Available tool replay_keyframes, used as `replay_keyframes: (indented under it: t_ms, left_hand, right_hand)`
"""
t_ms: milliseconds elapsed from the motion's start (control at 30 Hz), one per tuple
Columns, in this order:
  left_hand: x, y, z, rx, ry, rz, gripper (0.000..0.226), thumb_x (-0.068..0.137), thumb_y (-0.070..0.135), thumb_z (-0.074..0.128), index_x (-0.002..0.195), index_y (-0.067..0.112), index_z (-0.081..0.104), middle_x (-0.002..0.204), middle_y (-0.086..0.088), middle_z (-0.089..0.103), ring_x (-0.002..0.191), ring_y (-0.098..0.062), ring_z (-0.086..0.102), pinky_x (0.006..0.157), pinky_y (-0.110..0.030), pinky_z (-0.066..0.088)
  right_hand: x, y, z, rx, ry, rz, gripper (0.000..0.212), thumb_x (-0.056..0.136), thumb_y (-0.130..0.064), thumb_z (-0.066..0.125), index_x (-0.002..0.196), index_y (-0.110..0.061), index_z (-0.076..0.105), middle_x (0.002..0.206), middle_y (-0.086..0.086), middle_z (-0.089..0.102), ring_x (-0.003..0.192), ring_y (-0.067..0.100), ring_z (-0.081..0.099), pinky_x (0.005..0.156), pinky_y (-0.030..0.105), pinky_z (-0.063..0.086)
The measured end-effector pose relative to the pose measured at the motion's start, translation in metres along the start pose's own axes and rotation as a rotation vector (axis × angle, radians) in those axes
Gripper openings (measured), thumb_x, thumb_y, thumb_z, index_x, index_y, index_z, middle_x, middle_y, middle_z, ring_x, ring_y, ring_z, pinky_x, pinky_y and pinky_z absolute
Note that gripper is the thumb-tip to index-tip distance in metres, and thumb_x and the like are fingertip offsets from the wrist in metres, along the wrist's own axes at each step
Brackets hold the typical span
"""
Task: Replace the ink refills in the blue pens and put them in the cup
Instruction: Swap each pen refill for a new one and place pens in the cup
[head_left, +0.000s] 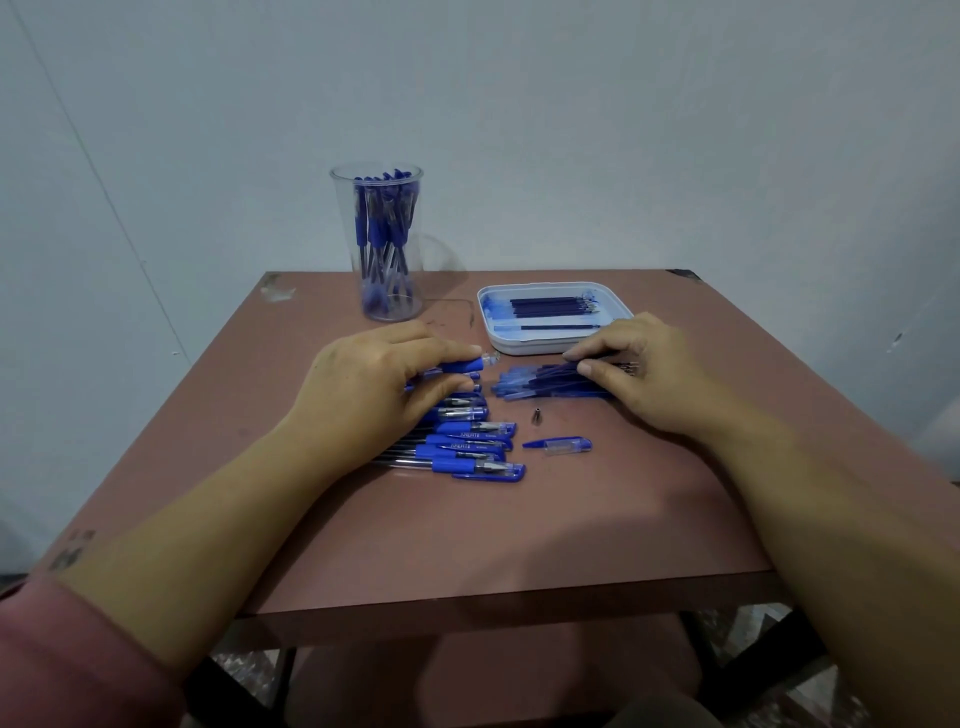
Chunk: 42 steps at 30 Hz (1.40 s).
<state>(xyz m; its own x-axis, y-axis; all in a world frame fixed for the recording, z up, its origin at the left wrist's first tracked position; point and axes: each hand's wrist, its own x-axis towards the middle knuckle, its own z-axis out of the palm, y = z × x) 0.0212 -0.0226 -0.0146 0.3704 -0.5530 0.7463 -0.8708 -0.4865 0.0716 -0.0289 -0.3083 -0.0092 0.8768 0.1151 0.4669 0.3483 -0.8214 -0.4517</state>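
Left hand (374, 384) around a blue pen (460, 365) above the pen row (467, 447), right hand (639, 369) on the refill pile (540, 382).

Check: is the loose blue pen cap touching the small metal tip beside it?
Apart. The head view shows bare tabletop between the loose blue pen cap and the small metal tip, which lies just beyond it.

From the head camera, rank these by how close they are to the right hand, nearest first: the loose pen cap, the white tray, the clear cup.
From the right hand:
1. White tray: just beyond the fingers, toward the table's far side, nearest.
2. Loose pen cap: on the table, toward the person and toward the left hand's side of it.
3. Clear cup: far corner on the left side, full of blue pens, farthest.
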Motion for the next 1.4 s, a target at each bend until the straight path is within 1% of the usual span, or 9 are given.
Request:
replay_keyframes:
  t_ms: [167, 267, 467, 533, 633, 833, 967, 1200, 1400]
  left_hand:
    - [0.000, 0.000, -0.001, 0.000, -0.007, 0.000, 0.029, 0.092, 0.040, 0.060, 0.112, 0.024, 0.074, 0.095, 0.008, 0.071, 0.080, -0.014, 0.067, 0.063, -0.036, 0.057]
    - [0.000, 0.001, 0.000, -0.006, -0.004, -0.012, 0.031, 0.092, 0.043, 0.058, 0.111, 0.024, 0.074, 0.094, 0.008, 0.071, 0.079, -0.015, 0.067, 0.062, -0.036, 0.056]
    - [0.000, -0.002, 0.000, -0.011, -0.014, -0.013, 0.031, 0.092, 0.042, 0.059, 0.113, 0.025, 0.073, 0.097, 0.009, 0.072, 0.082, -0.013, 0.068, 0.064, -0.037, 0.057]
    - [-0.001, -0.003, 0.000, -0.014, -0.021, -0.016, 0.031, 0.092, 0.042, 0.060, 0.114, 0.025, 0.073, 0.098, 0.009, 0.072, 0.082, -0.013, 0.067, 0.065, -0.037, 0.057]
    - [-0.001, -0.003, 0.001, -0.015, -0.018, -0.020, 0.031, 0.092, 0.044, 0.059, 0.113, 0.026, 0.073, 0.096, 0.010, 0.072, 0.080, -0.013, 0.067, 0.063, -0.036, 0.057]
    - [0.000, -0.005, 0.001, -0.011, -0.009, -0.025, 0.031, 0.092, 0.044, 0.059, 0.112, 0.026, 0.074, 0.094, 0.011, 0.071, 0.078, -0.012, 0.067, 0.062, -0.035, 0.057]
    - [0.000, -0.008, 0.000, -0.011, -0.017, -0.023, 0.031, 0.092, 0.044, 0.060, 0.113, 0.026, 0.074, 0.096, 0.010, 0.071, 0.081, -0.010, 0.067, 0.064, -0.034, 0.057]
    - [0.000, -0.010, 0.000, -0.020, -0.034, -0.039, 0.032, 0.092, 0.045, 0.060, 0.114, 0.027, 0.073, 0.097, 0.011, 0.072, 0.082, -0.008, 0.066, 0.066, -0.034, 0.057]
    - [0.000, -0.009, -0.002, -0.020, -0.032, -0.033, 0.032, 0.092, 0.045, 0.060, 0.115, 0.026, 0.073, 0.097, 0.012, 0.071, 0.081, -0.005, 0.063, 0.066, -0.031, 0.057]
  right_hand:
    - [0.003, 0.006, 0.007, -0.095, -0.004, -0.050, 0.019, 0.085, -0.020, 0.070, 0.094, -0.036, 0.072, 0.083, -0.025, 0.063, 0.087, 0.007, 0.051, 0.085, 0.039, 0.044]
    - [0.004, 0.008, 0.006, -0.098, -0.024, -0.065, 0.017, 0.084, -0.026, 0.068, 0.096, -0.036, 0.073, 0.089, -0.018, 0.069, 0.091, 0.016, 0.056, 0.088, 0.049, 0.044]
    - [0.009, 0.010, -0.001, -0.052, 0.044, -0.001, 0.017, 0.088, -0.024, 0.069, 0.093, -0.041, 0.069, 0.087, -0.026, 0.060, 0.097, 0.010, 0.047, 0.095, 0.044, 0.040]
    - [0.017, 0.006, -0.013, -0.008, 0.048, 0.070, 0.015, 0.091, -0.023, 0.066, 0.096, -0.036, 0.070, 0.094, -0.025, 0.059, 0.102, 0.007, 0.045, 0.095, 0.028, 0.038]
    - [0.041, 0.001, -0.030, -0.121, -0.074, 0.111, 0.015, 0.093, -0.026, 0.063, 0.106, -0.032, 0.070, 0.104, -0.015, 0.059, 0.102, 0.005, 0.047, 0.073, 0.001, 0.030]
    - [0.081, 0.002, -0.024, -0.224, -0.315, 0.208, 0.022, 0.090, -0.026, 0.068, 0.112, -0.027, 0.070, 0.110, -0.010, 0.061, 0.095, 0.005, 0.052, 0.061, 0.007, 0.030]
    - [0.096, 0.008, -0.010, -0.274, -0.463, 0.222, 0.021, 0.087, -0.027, 0.071, 0.108, -0.026, 0.072, 0.109, -0.009, 0.067, 0.095, 0.006, 0.057, 0.075, 0.017, 0.039]
    - [0.103, 0.012, -0.007, -0.294, -0.481, 0.209, 0.004, 0.093, -0.026, 0.063, 0.093, -0.025, 0.066, 0.097, -0.009, 0.064, 0.082, 0.003, 0.056, 0.066, 0.021, 0.041]
    - [0.076, -0.020, -0.032, -0.116, -0.222, 0.112, 0.004, 0.093, -0.027, 0.062, 0.095, -0.029, 0.064, 0.093, -0.011, 0.066, 0.088, 0.004, 0.060, 0.073, 0.015, 0.043]
